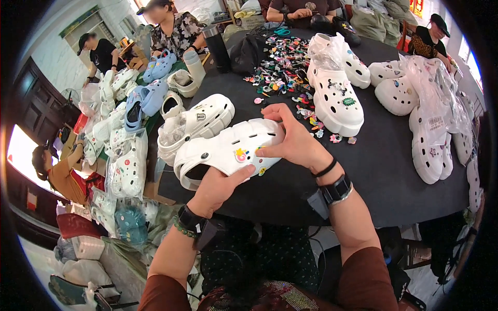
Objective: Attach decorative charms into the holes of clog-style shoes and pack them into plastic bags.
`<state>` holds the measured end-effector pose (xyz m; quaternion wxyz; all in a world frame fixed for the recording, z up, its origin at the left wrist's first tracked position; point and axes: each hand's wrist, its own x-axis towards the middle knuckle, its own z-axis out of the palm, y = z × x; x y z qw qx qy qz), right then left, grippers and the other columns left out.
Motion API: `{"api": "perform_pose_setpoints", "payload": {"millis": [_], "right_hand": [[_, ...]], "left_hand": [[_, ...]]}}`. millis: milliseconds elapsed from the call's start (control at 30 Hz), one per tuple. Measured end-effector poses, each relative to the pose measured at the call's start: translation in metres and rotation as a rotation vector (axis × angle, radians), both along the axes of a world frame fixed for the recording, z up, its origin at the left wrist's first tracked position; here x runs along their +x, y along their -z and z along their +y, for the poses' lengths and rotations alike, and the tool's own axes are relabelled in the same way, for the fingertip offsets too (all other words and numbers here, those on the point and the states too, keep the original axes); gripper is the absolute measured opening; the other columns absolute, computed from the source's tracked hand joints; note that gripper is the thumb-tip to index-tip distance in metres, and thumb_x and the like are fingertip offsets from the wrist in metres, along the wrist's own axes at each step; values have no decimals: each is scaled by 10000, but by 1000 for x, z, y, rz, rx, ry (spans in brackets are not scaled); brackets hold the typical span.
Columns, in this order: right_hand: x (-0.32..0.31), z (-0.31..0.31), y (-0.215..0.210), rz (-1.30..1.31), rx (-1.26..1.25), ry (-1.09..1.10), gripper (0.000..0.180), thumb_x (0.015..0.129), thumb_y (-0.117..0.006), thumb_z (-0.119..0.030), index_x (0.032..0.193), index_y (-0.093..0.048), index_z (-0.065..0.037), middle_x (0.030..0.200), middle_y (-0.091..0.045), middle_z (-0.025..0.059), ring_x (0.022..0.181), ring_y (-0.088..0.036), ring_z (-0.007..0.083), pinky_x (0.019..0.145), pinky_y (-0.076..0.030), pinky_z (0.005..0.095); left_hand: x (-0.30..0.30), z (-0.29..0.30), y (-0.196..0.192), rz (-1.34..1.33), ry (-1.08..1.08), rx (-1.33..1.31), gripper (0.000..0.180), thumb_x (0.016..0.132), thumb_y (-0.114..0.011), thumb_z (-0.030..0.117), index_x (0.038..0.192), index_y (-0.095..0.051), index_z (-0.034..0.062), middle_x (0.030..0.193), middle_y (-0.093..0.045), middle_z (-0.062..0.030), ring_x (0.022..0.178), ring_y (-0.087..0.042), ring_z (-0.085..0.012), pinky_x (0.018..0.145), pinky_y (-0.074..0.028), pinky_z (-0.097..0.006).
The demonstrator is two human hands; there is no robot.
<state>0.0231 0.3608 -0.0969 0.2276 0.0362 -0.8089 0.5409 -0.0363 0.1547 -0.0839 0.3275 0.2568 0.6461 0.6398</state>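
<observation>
One white foam clog with dark oval vent holes is held over the near left part of the black-covered desk, its toe toward the right and its heel strap toward the left. The left hand is clamped on the near side of this clog, its thumb lying along the upper; its other fingers are hidden. The right hand is at the toe, thumb against the vamp beside some small charms and bent fingers by the far side; whether these fingers grip the clog, I cannot tell. A yellow star charm with a pink swirl sits on the upper near both thumbs.

Just behind the held clog, another white foam clog with clear wrapping inside rests on the desk. Farther back lies a loose heap of small multicoloured charms. Right of the heap stands a white chunky-soled clog with a green charm on its toe. More white clogs lie at the right, partly under a crumpled clear plastic bag. A tall black cylindrical bottle stands at the far left edge, near several light blue foam clogs.
</observation>
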Motion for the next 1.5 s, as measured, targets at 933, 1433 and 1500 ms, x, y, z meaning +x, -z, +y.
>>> {"api": "perform_pose_setpoints", "payload": {"millis": [933,1433,1500], "right_hand": [[-4,-38,9,43,193,326,582,688,-830,-143,1182,-524,-96,1217,-546,143,1218,-468,363,1025,-370,442],[-3,-8,7,-35,89,-38,561,756,-779,-137,1263,-539,-143,1379,-405,180,1344,-367,298,1090,-335,383],[-6,-9,13,-22,-31,-1,548,721,-779,-198,1226,-571,-155,1413,-425,212,1409,-216,470,1135,-241,508]], "left_hand": [[-15,3,3,-22,-76,136,469,882,-680,39,1316,-506,4,1236,-612,-69,1114,-590,-157,948,-477,-308],[-9,9,6,-46,-188,216,424,890,-685,67,1279,-535,-13,1178,-640,-74,1023,-620,-125,855,-504,-268],[-8,11,5,-48,-186,199,427,889,-686,67,1280,-535,-12,1180,-640,-74,1027,-619,-125,857,-503,-269]]}}
